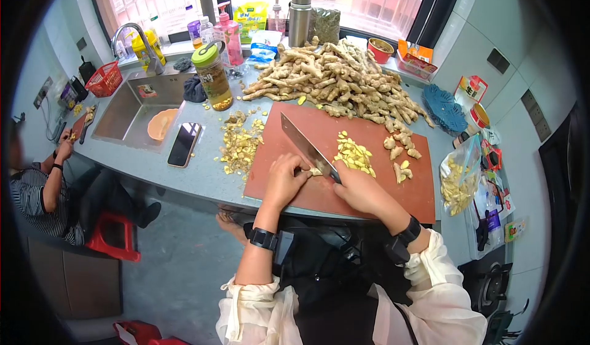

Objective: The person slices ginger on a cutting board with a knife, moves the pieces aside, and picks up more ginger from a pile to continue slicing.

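Observation:
My right hand (pixel 362 191) is wrapped round the handle of a cleaver (pixel 309 149), its broad blade angled up and left over the brown cutting board (pixel 276 124). Just left of the blade, my left hand (pixel 287 178) pinches a small piece of ginger (pixel 315 172) against the board. Sliced ginger (pixel 354 154) lies in a heap right of the cleaver. Several knobs of ginger (pixel 402 172) rest near the board's right side. Behind the board rises a big pile of whole ginger (pixel 335 74).
Left of the board are ginger scraps (pixel 239 145), a phone (pixel 184 144), a lidded jar (pixel 213 81) and a sink (pixel 117 114). A bag of ginger slices (pixel 458 179) lies at the right. Another person (pixel 52 191) sits at the far left, hands at the counter.

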Motion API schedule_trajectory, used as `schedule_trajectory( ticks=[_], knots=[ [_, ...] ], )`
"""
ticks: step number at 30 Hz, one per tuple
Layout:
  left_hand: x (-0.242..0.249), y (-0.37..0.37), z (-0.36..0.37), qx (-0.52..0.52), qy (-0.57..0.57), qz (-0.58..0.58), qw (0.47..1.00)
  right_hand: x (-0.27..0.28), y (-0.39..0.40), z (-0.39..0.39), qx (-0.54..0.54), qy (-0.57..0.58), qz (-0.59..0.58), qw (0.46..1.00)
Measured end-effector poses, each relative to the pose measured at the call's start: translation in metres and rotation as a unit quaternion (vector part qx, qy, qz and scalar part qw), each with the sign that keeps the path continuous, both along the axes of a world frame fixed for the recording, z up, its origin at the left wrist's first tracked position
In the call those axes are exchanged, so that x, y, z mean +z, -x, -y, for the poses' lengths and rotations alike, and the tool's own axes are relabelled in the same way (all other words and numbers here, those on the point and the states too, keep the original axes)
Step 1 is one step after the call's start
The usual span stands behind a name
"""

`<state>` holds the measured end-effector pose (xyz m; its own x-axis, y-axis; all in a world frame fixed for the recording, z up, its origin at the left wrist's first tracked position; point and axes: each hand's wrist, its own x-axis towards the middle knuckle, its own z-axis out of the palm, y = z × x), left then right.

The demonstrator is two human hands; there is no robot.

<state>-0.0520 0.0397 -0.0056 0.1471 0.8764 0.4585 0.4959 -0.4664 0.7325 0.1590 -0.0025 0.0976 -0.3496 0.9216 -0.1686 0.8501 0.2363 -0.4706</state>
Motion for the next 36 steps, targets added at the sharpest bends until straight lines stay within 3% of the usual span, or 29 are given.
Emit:
schedule_trajectory(
  ticks=[4,11,17,22,26,29,31,34,36],
  knots=[
    [0.005,0.001,0.004,0.01,0.006,-0.003,1.0,-0.006,-0.014,0.001,0.009,-0.026,-0.056,0.998],
    [-0.002,0.0,0.0,-0.005,0.008,-0.009,1.0,-0.001,-0.042,0.035,-0.015,0.069,-0.026,0.997],
    [0.001,0.0,0.0,0.002,0.014,-0.013,1.0,-0.029,-0.026,0.008,0.02,-0.075,-0.037,0.996],
    [0.003,0.001,0.001,0.0,0.023,0.0,1.0,-0.006,-0.035,0.016,-0.051,0.115,-0.135,0.983],
    [0.002,0.001,0.001,0.003,0.011,-0.013,1.0,0.003,-0.044,0.031,-0.03,0.081,-0.055,0.995],
    [0.002,0.001,0.0,-0.004,0.011,-0.007,1.0,-0.007,-0.04,0.028,-0.032,0.065,-0.064,0.995],
    [0.002,0.0,0.001,-0.007,0.007,-0.003,1.0,-0.028,-0.035,0.018,-0.051,0.046,-0.147,0.987],
    [0.002,0.003,0.002,-0.011,0.015,0.011,1.0,-0.032,-0.033,0.011,-0.05,0.004,-0.175,0.983],
    [0.0,0.002,0.0,-0.012,0.002,-0.001,1.0,-0.004,-0.029,0.016,-0.075,0.07,-0.15,0.983]
  ],
)
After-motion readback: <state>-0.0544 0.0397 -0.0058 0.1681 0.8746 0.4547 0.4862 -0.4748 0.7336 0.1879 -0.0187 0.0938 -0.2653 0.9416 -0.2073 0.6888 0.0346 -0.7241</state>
